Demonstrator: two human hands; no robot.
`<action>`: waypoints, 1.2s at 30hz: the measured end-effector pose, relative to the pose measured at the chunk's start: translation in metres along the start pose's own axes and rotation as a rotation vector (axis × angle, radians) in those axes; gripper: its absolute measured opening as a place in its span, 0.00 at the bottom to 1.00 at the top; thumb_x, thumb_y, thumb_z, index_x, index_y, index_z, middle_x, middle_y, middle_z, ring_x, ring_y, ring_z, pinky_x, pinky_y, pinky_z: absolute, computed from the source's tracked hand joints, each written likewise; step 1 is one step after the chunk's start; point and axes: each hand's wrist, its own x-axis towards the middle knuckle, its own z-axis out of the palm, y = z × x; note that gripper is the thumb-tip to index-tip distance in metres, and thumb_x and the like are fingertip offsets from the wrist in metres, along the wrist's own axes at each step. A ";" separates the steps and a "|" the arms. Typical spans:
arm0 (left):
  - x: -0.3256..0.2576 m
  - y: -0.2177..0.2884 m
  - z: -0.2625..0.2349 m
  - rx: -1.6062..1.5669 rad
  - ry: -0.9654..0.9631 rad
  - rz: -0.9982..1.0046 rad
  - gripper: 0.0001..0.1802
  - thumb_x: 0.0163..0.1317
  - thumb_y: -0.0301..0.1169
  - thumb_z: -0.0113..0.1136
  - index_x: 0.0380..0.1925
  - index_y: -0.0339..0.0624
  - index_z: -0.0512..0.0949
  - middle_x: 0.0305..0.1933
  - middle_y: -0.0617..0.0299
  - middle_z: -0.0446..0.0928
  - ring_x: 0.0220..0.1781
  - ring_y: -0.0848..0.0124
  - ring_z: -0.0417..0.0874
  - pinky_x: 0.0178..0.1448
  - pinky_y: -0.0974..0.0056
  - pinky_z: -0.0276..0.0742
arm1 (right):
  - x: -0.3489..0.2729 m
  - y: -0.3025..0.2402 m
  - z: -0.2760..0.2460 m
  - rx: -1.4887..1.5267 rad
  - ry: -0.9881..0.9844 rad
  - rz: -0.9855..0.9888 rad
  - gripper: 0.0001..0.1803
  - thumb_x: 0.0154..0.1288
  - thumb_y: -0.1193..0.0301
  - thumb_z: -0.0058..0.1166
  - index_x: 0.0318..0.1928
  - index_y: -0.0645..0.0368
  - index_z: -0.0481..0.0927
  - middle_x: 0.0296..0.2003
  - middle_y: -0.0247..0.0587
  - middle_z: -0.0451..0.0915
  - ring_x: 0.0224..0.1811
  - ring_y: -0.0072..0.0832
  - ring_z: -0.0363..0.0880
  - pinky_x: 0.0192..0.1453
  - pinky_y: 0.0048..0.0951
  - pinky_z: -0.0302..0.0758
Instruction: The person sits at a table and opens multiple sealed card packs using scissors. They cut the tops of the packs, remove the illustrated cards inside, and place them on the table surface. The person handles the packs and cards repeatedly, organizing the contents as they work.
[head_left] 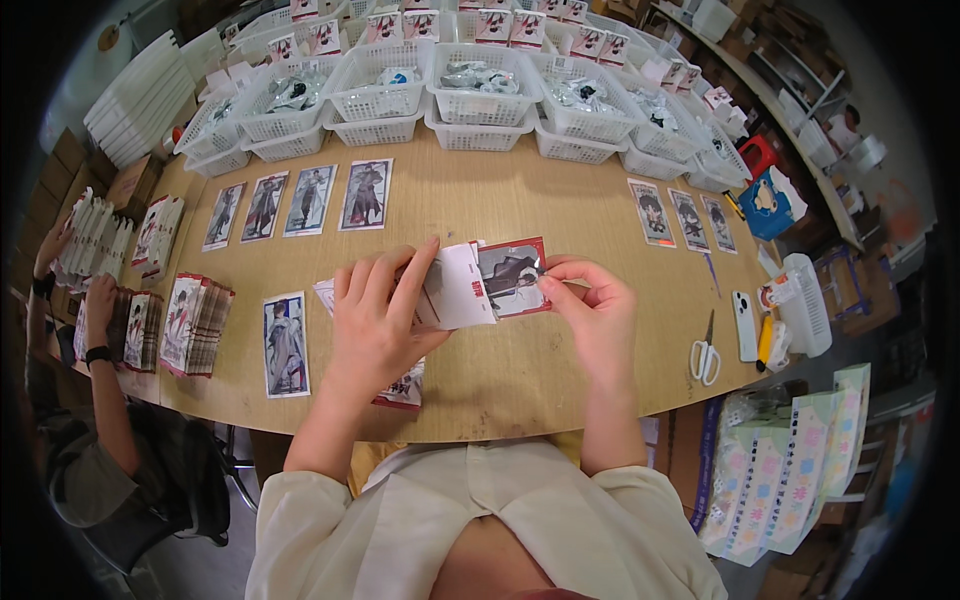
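Note:
My left hand (375, 325) grips a white printed paper sleeve (460, 290) over the middle of the table, its fingers spread across the sleeve's left part. At the sleeve's right end, my right hand (598, 315) pinches the edge of a red-bordered picture card (515, 278) between thumb and forefinger. The card's left end meets the sleeve; whether it lies inside or behind cannot be made out. Below my left wrist lies a red-and-white packet (403, 390), partly hidden. To the left is a single picture card (286, 345) flat on the wood.
White baskets (485, 85) of bagged items line the table's back. Picture cards (366, 195) lie in rows at far left and far right. Stacked packets (195, 325) stand left, beside a co-worker's hands (100, 300). Scissors (705, 355) and a phone (744, 325) lie right.

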 end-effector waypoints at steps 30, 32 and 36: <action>-0.010 -0.013 -0.018 -1.124 -0.559 -0.579 0.28 0.51 0.23 0.66 0.54 0.33 0.70 0.42 0.60 0.78 0.41 0.77 0.77 0.45 0.71 0.74 | 0.036 -0.023 -0.018 0.067 -0.172 0.117 0.19 0.58 0.84 0.51 0.51 0.65 0.75 0.40 0.45 0.80 0.36 0.25 0.81 0.37 0.25 0.82; -0.009 -0.018 -0.019 -1.259 -0.609 -0.551 0.24 0.53 0.22 0.63 0.52 0.32 0.71 0.43 0.60 0.78 0.43 0.78 0.77 0.46 0.71 0.74 | 0.046 -0.028 -0.018 0.038 -0.234 0.173 0.19 0.57 0.83 0.51 0.51 0.65 0.75 0.41 0.45 0.80 0.36 0.26 0.81 0.37 0.26 0.82; 0.000 -0.032 -0.013 -1.311 -0.534 -0.627 0.22 0.55 0.23 0.62 0.51 0.31 0.72 0.41 0.60 0.79 0.42 0.78 0.78 0.45 0.71 0.74 | 0.071 -0.021 -0.007 0.023 -0.249 0.107 0.18 0.58 0.82 0.51 0.50 0.66 0.76 0.40 0.45 0.81 0.35 0.26 0.81 0.37 0.25 0.81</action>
